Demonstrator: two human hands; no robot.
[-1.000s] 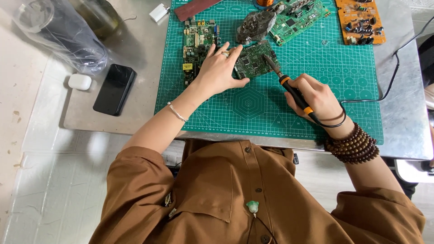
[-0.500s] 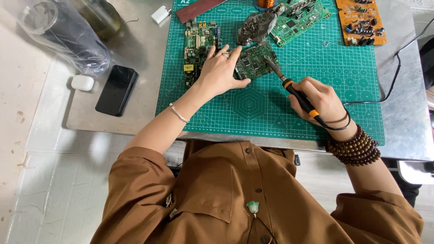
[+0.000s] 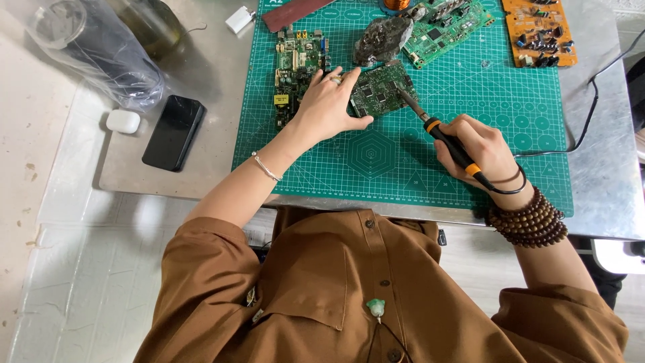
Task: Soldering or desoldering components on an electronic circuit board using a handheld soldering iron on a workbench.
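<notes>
Matt green mat (image 3: 403, 161), brushed-metal table (image 3: 605, 195)

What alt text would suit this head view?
A left hand steadies a small green circuit board on a green cutting mat while the right hand touches it with a black-and-orange soldering iron.

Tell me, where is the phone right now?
The phone lies on the table's left side, just off the green mat, beside a white earbud case.
</notes>
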